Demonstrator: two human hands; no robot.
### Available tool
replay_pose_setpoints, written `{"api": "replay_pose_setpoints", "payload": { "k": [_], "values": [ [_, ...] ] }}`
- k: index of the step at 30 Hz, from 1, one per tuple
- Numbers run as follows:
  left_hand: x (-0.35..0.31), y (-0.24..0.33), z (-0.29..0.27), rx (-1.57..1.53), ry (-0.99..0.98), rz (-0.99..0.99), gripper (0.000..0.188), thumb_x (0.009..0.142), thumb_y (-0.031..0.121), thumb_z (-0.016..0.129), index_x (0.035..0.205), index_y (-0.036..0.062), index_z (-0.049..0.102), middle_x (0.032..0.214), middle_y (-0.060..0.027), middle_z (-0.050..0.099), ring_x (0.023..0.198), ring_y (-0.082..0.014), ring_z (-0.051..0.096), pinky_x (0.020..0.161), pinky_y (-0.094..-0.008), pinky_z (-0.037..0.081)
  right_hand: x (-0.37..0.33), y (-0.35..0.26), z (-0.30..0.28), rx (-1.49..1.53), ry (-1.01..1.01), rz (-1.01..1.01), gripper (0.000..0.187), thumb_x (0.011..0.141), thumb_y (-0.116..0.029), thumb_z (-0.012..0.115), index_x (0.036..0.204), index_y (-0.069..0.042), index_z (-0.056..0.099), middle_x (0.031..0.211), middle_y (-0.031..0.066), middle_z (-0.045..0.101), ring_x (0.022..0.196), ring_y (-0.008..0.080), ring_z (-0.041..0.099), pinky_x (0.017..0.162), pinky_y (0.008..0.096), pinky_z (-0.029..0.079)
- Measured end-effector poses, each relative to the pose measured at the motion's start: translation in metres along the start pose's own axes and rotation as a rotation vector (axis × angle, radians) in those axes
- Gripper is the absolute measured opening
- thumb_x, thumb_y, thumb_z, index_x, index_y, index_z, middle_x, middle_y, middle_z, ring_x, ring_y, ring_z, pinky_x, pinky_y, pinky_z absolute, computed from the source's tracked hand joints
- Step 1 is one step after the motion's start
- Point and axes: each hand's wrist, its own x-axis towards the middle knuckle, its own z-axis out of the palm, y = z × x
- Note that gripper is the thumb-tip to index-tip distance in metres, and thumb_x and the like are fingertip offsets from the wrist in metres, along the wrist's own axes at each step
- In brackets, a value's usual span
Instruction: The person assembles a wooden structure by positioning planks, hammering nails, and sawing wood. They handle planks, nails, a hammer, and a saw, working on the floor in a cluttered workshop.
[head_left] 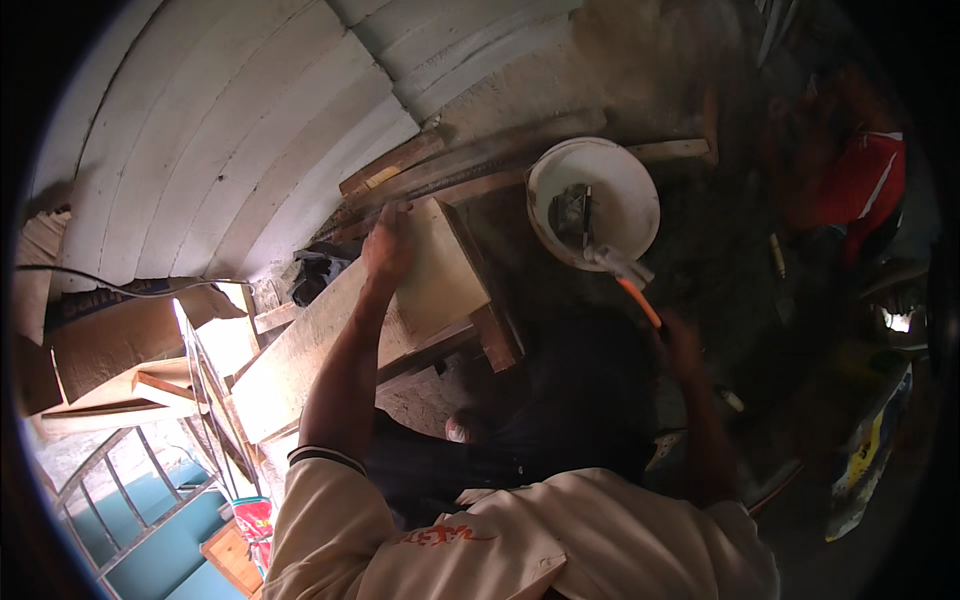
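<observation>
A long pale wooden board (345, 335) lies slantwise to my left, joined to or resting against a squarer wooden panel (440, 265). My left hand (388, 248) is at their far edge, its fingers bent over the wood and gripping it. In my right hand (680, 345) is a hammer (640, 300) with an orange handle, its head blurred and raised near the rim of a white bucket (645, 190). Dark items lie inside the bucket. Below the panel, a short brown wooden block (495, 338) shows.
Planks (395, 165) lie along the foot of a white boarded wall (220, 130). Cardboard (110, 335) and a metal railing (110, 490) are at the left. A person in red (868, 180) is at the far right, above a yellow-and-dark sack or box (865, 455).
</observation>
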Motion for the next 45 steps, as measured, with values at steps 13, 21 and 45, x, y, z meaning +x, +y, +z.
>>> {"api": "replay_pose_setpoints", "payload": {
  "k": [13,21,45],
  "values": [
    [0.046,0.040,-0.010,-0.090,-0.492,-0.017,0.045,0.106,0.040,0.065,0.127,0.0017,0.077,0.112,-0.0093,0.077,0.104,-0.0175,0.067,0.098,-0.0363,0.050,-0.096,0.126,0.151,0.406,-0.177,0.562,0.038,0.108,-0.031,0.056,0.133,-0.003,0.066,0.110,0.0194,0.075,0.106,0.0323,0.073,0.090,0.0432,0.054],
    [0.007,0.050,-0.040,-0.088,-0.194,0.110,0.049,0.106,0.045,0.059,0.110,0.0005,0.080,0.092,-0.0163,0.076,0.088,-0.0260,0.072,0.085,-0.0395,0.054,-0.027,0.013,0.103,0.510,-0.302,0.309,0.038,0.110,-0.038,0.059,0.128,-0.005,0.062,0.094,0.0071,0.070,0.084,0.0150,0.067,0.076,0.0352,0.052],
    [-0.048,0.050,0.004,0.083,0.054,-0.067,0.064,0.113,0.053,0.035,0.112,0.0068,0.079,0.110,-0.0292,0.074,0.115,-0.0497,0.067,0.100,-0.0556,0.051,0.098,-0.133,0.119,1.079,-0.389,0.116,0.056,0.115,-0.028,0.054,0.168,-0.015,0.038,0.077,-0.0029,0.049,0.054,0.0051,0.044,0.048,0.0236,0.041]
  ]
}}
